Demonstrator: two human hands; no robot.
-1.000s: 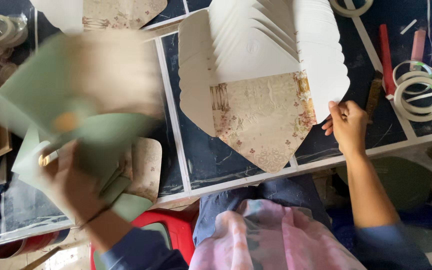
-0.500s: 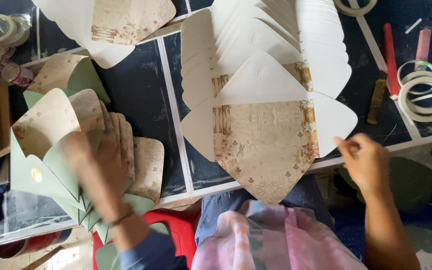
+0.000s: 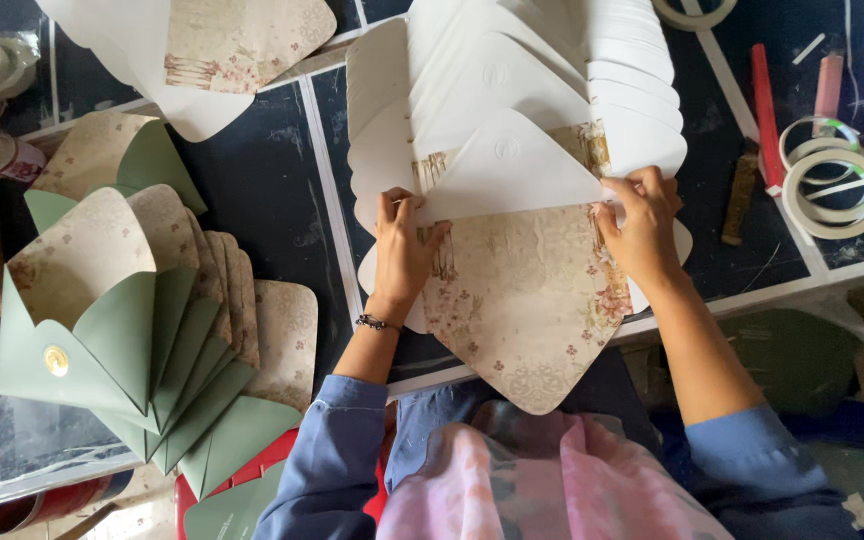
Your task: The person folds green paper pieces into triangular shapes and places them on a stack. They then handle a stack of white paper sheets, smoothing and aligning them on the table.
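Nearest, at 6 o'clock, the unfolded envelope sheet (image 3: 522, 300) lies on the table (image 3: 272, 200). The left hand (image 3: 402, 250) and right hand (image 3: 642, 225) pinch its side flaps. At 9 o'clock, finished green envelopes (image 3: 142, 340); at 2 o'clock, tape rolls (image 3: 832, 180).

The person wears a blue long-sleeved top, both sleeves pushed up to about the elbow and creased there. A thin dark beaded bracelet (image 3: 376, 322) circles the wrist of the left hand (image 3: 402, 250). The right hand (image 3: 642, 225) is bare of jewellery. A pink, softly patterned cloth (image 3: 542, 480) covers the lap.
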